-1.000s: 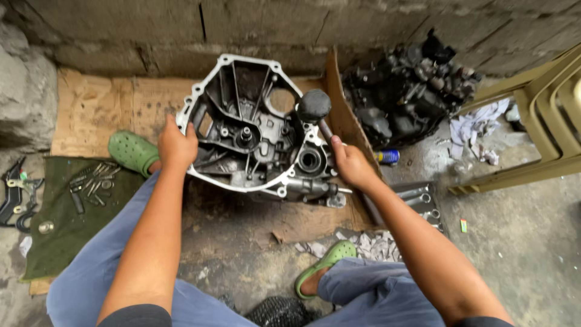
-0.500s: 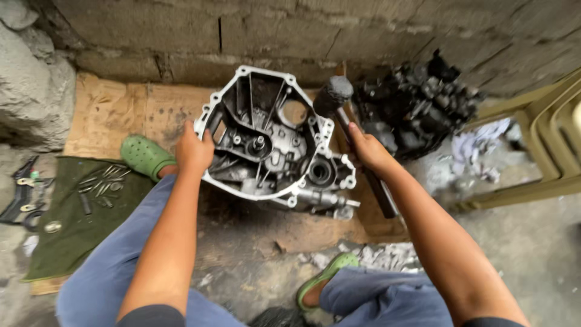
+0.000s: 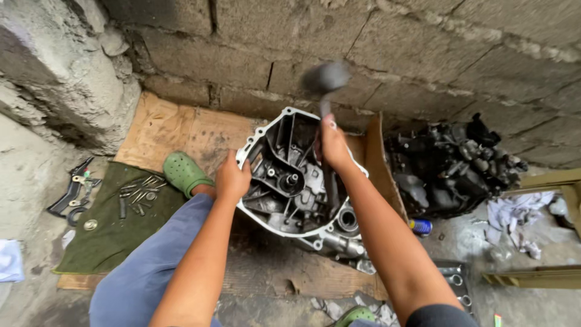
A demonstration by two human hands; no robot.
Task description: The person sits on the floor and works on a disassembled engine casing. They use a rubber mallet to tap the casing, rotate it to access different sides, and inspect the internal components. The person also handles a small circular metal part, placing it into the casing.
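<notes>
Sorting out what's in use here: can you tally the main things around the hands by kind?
Hands: 2, left hand and right hand
Hammer: 1
Gearbox housing: 1
Green clogs: 2
Total: 6

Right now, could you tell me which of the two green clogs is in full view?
The green clog on the cardboard, left of the left hand. The other green clog is only a sliver at the bottom edge.
</notes>
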